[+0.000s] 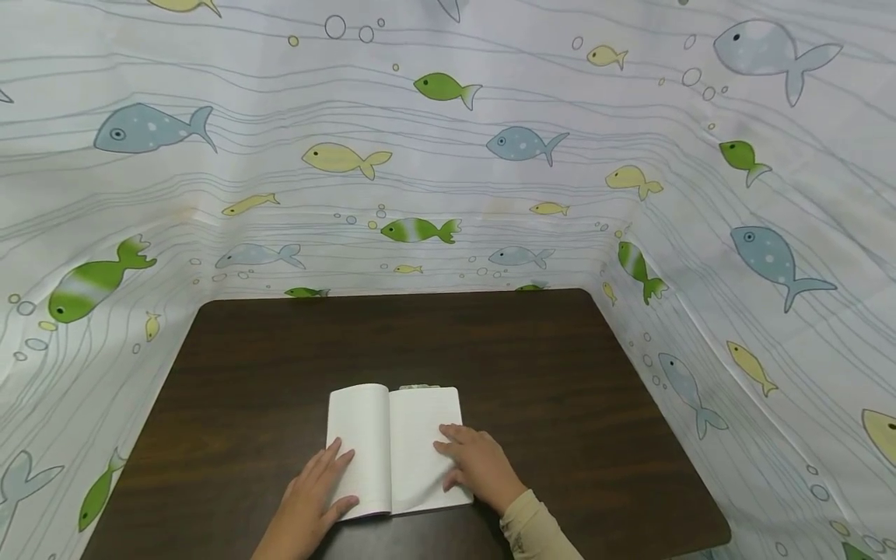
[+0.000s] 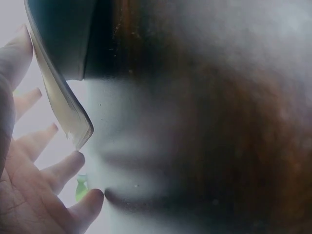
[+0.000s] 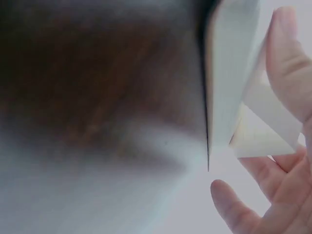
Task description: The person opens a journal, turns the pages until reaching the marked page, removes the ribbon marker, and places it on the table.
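A notebook with blank white pages (image 1: 425, 435) lies open on the dark wooden table. The left page bulges toward the spine. My left hand (image 1: 308, 486) rests at the notebook's left edge, its fingers spread over the margin and its thumb near the lower corner. On the right page lies my right hand (image 1: 479, 463), fingers toward the middle and thumb by the lower corner. A leaf (image 3: 265, 131) bends up near that thumb in the right wrist view. The dark cover's corner and page edges (image 2: 63, 102) show beside my left fingers in the left wrist view.
The brown table (image 1: 560, 404) has rounded corners. White fabric (image 1: 434, 187) printed with fish surrounds it at the back and sides. A small pale object (image 1: 418, 386) peeks out behind the notebook's top edge.
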`<action>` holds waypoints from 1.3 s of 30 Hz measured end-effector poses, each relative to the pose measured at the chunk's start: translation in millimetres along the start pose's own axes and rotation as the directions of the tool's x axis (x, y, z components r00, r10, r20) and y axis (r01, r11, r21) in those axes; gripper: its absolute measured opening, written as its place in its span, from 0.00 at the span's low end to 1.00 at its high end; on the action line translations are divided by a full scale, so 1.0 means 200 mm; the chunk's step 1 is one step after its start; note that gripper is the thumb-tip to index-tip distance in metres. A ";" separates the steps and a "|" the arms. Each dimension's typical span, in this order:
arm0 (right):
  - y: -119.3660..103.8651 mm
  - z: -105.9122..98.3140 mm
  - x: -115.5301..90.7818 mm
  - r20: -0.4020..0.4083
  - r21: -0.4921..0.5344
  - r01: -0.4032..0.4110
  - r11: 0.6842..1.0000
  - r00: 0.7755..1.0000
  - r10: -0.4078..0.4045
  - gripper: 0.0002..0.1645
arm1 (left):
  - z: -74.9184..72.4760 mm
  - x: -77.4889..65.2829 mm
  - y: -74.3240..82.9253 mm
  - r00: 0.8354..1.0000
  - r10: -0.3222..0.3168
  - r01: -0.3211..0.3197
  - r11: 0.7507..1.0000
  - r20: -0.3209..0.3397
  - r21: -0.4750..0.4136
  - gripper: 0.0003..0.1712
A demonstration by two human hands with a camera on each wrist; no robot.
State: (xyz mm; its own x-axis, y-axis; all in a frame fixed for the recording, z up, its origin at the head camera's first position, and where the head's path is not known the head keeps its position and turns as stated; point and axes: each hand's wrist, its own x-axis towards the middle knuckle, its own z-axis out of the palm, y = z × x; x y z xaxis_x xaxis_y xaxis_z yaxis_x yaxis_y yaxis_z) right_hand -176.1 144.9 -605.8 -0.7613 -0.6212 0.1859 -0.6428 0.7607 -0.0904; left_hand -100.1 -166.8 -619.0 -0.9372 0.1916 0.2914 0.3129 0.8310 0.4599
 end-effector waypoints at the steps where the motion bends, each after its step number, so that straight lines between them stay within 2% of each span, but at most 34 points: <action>1: 0.00 0.00 0.00 -0.013 -0.006 -0.005 1.000 1.000 0.005 0.39 | 0.00 0.00 0.00 1.000 0.001 -0.001 1.000 -0.001 -0.001 0.38; 3: -0.02 0.00 0.01 -0.051 -0.009 -0.024 1.000 0.998 0.023 0.39 | 0.00 0.00 0.00 1.000 0.005 -0.005 1.000 -0.006 -0.008 0.38; 5: -0.04 0.00 0.03 -0.101 0.021 -0.057 0.998 0.993 0.059 0.46 | 0.00 -0.01 0.00 1.000 0.014 -0.014 1.000 -0.015 -0.011 0.37; 7: -0.06 -0.01 0.04 -0.152 0.102 -0.090 0.991 0.983 0.105 0.58 | 0.00 -0.01 -0.01 0.999 0.022 -0.022 1.000 -0.025 -0.012 0.37; 9: -0.09 -0.02 0.05 -0.161 0.246 -0.115 0.963 0.974 0.157 0.69 | 0.00 -0.01 -0.01 0.999 0.028 -0.028 1.000 -0.031 -0.007 0.37; 11: -0.13 -0.04 0.06 -0.138 0.419 -0.104 0.902 0.975 0.176 0.74 | 0.00 0.00 -0.01 0.999 0.032 -0.031 1.000 -0.032 0.001 0.38; 14: -0.18 -0.05 0.06 -0.038 0.648 -0.060 0.759 0.993 0.112 0.70 | -0.01 0.00 -0.01 1.000 0.020 -0.020 1.000 -0.017 0.013 0.38; 16: -0.22 -0.06 0.06 0.033 0.702 -0.050 0.710 0.999 0.037 0.66 | -0.01 0.00 0.00 1.000 0.003 -0.003 1.000 0.005 0.009 0.38; 17: -0.24 -0.06 0.06 0.064 0.715 -0.042 0.698 0.998 -0.005 0.64 | -0.01 0.00 0.00 1.000 -0.008 0.008 1.000 0.019 0.003 0.38; 18: -0.25 -0.06 0.06 0.091 0.713 -0.035 0.700 0.995 -0.044 0.63 | -0.01 0.00 0.00 0.999 -0.019 0.019 1.000 0.034 0.001 0.38; 20: -0.29 -0.06 0.06 0.119 0.662 0.004 0.750 0.987 -0.110 0.59 | -0.01 0.01 0.00 0.998 -0.032 0.032 0.999 0.054 0.000 0.37; 22: -0.31 -0.04 0.06 0.124 0.593 0.067 0.802 0.977 -0.173 0.56 | -0.01 0.00 0.00 0.999 -0.024 0.024 1.000 0.045 0.005 0.36; 24: -0.34 -0.03 0.07 0.121 0.506 0.138 0.851 0.966 -0.228 0.49 | -0.01 0.00 0.00 1.000 0.016 -0.016 1.000 -0.009 -0.009 0.35; 26: -0.35 -0.02 0.07 0.120 0.427 0.189 0.884 0.957 -0.262 0.44 | -0.01 0.01 -0.01 0.994 0.068 -0.072 0.997 -0.080 -0.038 0.33; 28: -0.36 -0.01 0.06 0.131 0.369 0.219 0.903 0.950 -0.284 0.41 | -0.02 0.02 -0.02 0.984 0.099 -0.112 0.991 -0.150 -0.080 0.32; 29: -0.37 -0.01 0.06 0.140 0.357 0.222 0.907 0.948 -0.287 0.40 | -0.02 0.03 -0.02 0.981 0.091 -0.112 0.987 -0.171 -0.113 0.31; 31: -0.38 -0.01 0.06 0.161 0.340 0.218 0.915 0.945 -0.285 0.38 | -0.04 0.03 -0.01 0.985 0.036 -0.068 0.980 -0.169 -0.185 0.32; 34: -0.39 -0.01 0.05 0.178 0.332 0.200 0.922 0.946 -0.269 0.37 | -0.07 0.04 0.00 0.984 -0.118 0.079 0.958 -0.130 -0.277 0.33; 35: -0.39 -0.01 0.05 0.174 0.330 0.196 0.923 0.949 -0.263 0.36 | -0.08 0.04 0.01 0.978 -0.174 0.133 0.942 -0.111 -0.309 0.32; 37: -0.39 -0.01 0.05 0.158 0.323 0.197 0.926 0.953 -0.258 0.35 | -0.10 0.05 0.02 0.963 -0.250 0.201 0.914 -0.099 -0.353 0.28; 39: -0.39 -0.01 0.05 0.130 0.320 0.206 0.925 0.957 -0.259 0.34 | -0.11 0.05 0.03 0.953 -0.281 0.221 0.899 -0.112 -0.379 0.24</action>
State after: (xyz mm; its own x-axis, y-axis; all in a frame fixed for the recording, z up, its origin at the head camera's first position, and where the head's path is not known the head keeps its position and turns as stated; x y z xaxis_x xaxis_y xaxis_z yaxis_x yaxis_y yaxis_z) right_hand -133.3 79.6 -594.4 -0.5734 -0.8159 0.0738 -0.7787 0.5148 -0.3587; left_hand -104.6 -171.6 -595.3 -0.9640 -0.1095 0.2422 0.1328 0.5910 0.7957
